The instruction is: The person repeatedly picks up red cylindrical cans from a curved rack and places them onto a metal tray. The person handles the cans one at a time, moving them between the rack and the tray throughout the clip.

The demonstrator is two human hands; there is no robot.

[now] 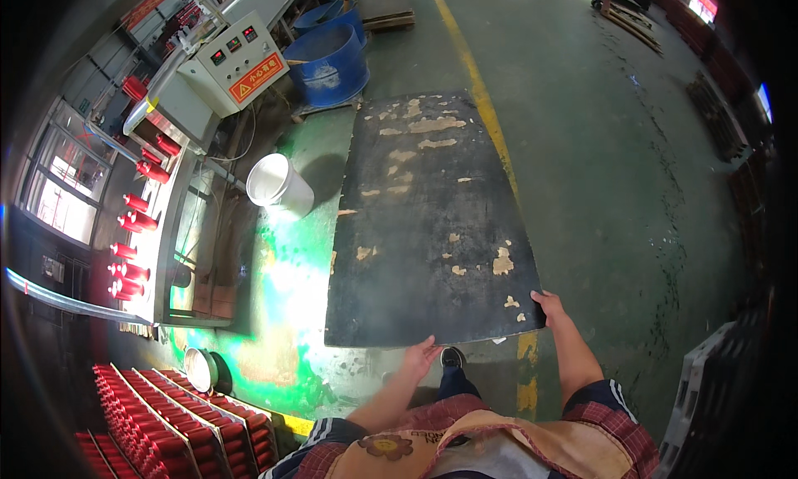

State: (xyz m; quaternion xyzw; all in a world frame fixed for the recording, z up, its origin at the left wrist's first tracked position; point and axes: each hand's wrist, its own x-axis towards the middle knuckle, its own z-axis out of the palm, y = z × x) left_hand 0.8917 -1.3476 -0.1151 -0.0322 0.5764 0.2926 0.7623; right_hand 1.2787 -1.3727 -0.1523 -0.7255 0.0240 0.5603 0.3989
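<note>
A large, dark rectangular board (416, 238) stretches out in front of me, its black surface peeled to pale tan in many patches. My left hand (419, 358) holds its near edge around the middle, thumb at the top and the other fingers partly hidden below. At the near right corner, my right hand (549, 305) is closed around the side edge. Whether the far end rests on the floor or is raised, I cannot tell. My shoe (452, 358) shows just past the near edge.
A white bucket (291, 192) stands left of the board, by a bench (162, 263) carrying several red bottle-shaped pieces (133, 273). Beyond are a control box (237, 63) and blue drums (332, 71). Racked red pieces (166, 425) and a metal pan (199, 369) sit lower left; a yellow line (465, 55) crosses the floor.
</note>
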